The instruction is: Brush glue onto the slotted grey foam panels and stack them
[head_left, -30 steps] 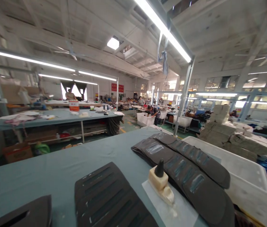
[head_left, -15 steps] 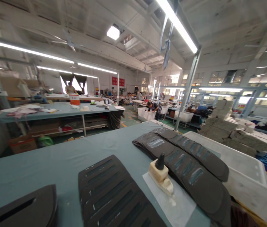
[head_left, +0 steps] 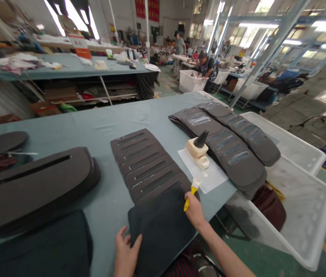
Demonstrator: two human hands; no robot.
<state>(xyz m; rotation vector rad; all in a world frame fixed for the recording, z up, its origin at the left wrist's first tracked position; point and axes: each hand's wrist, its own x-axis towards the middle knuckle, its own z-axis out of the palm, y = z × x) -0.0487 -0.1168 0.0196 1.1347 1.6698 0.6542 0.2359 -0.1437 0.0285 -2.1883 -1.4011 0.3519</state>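
Observation:
My right hand [head_left: 194,211] is closed round the yellow handle of a small paintbrush [head_left: 194,188], whose pale bristles point toward a white sheet. My left hand [head_left: 126,252] has its fingers apart at the left edge of a dark fabric panel [head_left: 163,227], the thumb touching it. That panel overlaps the near end of a row of grey slotted foam pieces [head_left: 148,161]. On the white sheet [head_left: 210,177] stands a cream glue bottle [head_left: 196,148] with a black cone nozzle; a creamy smear lies beside it.
Stacked grey curved pieces [head_left: 229,142] with shiny streaks lie on the right of the blue-green table [head_left: 99,123]. Slotted grey pieces [head_left: 35,184] and dark fabric [head_left: 41,250] are at left. White bins [head_left: 304,215] stand off the right edge. A person [head_left: 207,69] bends over a bin farther back.
The view has tilted down. Both my hands have come into view, with the brush in the right and the dark fabric panel now over the near slotted pieces.

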